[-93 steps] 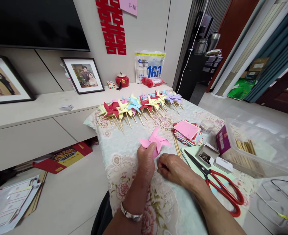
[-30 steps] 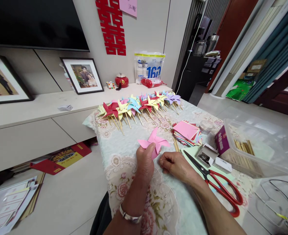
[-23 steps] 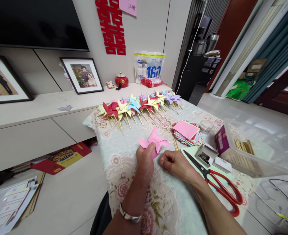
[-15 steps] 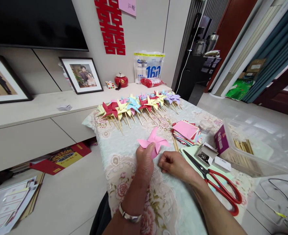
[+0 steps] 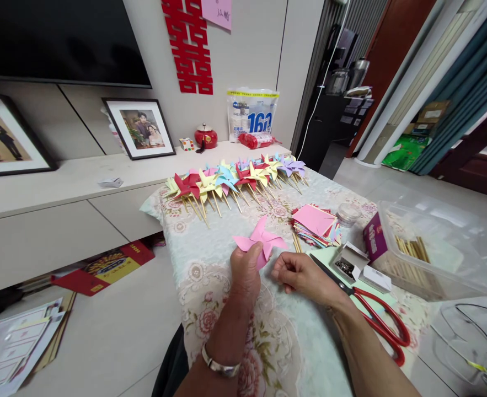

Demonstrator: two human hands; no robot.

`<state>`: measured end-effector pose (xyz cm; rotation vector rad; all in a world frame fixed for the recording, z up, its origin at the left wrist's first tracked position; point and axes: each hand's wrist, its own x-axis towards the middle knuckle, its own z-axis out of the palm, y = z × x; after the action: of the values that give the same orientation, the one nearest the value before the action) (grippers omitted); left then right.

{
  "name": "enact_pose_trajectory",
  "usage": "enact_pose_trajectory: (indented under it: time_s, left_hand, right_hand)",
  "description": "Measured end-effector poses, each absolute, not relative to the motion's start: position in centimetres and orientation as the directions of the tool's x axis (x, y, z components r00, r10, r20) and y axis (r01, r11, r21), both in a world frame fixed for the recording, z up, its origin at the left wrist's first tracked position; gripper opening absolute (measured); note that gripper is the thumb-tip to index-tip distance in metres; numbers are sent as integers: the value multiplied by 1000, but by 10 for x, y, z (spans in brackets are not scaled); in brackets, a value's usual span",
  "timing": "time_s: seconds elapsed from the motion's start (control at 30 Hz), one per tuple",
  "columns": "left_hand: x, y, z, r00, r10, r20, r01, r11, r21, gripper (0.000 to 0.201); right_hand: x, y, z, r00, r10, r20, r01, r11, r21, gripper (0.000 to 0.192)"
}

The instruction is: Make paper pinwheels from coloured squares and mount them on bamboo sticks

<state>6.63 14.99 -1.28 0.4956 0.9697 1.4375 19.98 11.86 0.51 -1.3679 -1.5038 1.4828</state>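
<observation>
Pink paper is what I am watching: my left hand [image 5: 245, 273] holds the pink pinwheel [image 5: 261, 241] up off the tabletop [image 5: 210, 259], thumb and fingers closed on its near lower edge, so the folded vanes fan out up and away from that grip toward the far side. The forearm comes straight up from the bottom of the view, a metal bracelet [image 5: 220, 366] on the wrist, and the back of the hand faces me, which hides the exact pinch point. Just to the right, my right hand [image 5: 305, 275] sits close beside the left without touching it that I can see, wrist low over the flowered cloth, fingers curled in with thumb and forefinger nearly together; the grip looks narrow, but I cannot tell whether anything small is pinched in it. The pinwheel's centre lies up and to the left of those fingertips, a short reach away, and the right is the only free hand for it. Further right lie loose wooden sticks [image 5: 296, 242], the stack of coloured paper squares [image 5: 315, 223], a small open box of pins [image 5: 346, 262] and the red-handled scissors [image 5: 371, 320], all within the right hand's side. Finished pinwheels [image 5: 235, 179] lie in a row at the far end.
</observation>
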Motion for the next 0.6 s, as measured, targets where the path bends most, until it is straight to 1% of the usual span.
enact_pose_trajectory:
  time_s: [0.07, 0.13, 0.2, 0.27, 0.33, 0.37, 0.47, 0.53, 0.6]
  left_hand:
    - [66, 150, -15, -143, 960, -240, -586, 113, 803, 21]
    - [66, 150, -19, -152, 965, -212, -564, 92, 821, 21]
    - [66, 151, -24, -156, 972, -178, -526, 71, 847, 21]
    - [66, 151, -27, -157, 977, -143, -469, 54, 881, 21]
    - [67, 151, -28, -151, 982, -110, -405, 40, 914, 20]
    - [67, 151, -27, -146, 985, -94, -377, 33, 926, 19]
    - [69, 149, -22, -123, 990, -61, -332, 17, 943, 16]
    - [70, 147, -19, -115, 992, -52, -317, 13, 948, 15]
    - [71, 145, -18, -112, 992, -50, -297, 15, 955, 15]
  right_hand:
    - [203, 117, 11, -290, 933, -213, 202, -158, -966, 16]
    - [206, 115, 18, -302, 938, -168, 155, -125, -980, 19]
    - [208, 113, 23, -290, 951, -104, 114, -74, -991, 19]
    - [209, 111, 26, -240, 971, -18, 119, 11, -993, 17]
    - [209, 111, 27, -173, 979, 112, 190, 145, -971, 14]
    - [208, 112, 27, -147, 970, 194, 249, 226, -942, 13]
    - [207, 114, 25, -116, 892, 437, 451, 439, -777, 14]
    - [207, 115, 25, -117, 843, 525, 557, 494, -668, 15]
    - [206, 115, 25, -116, 831, 544, 621, 488, -614, 17]
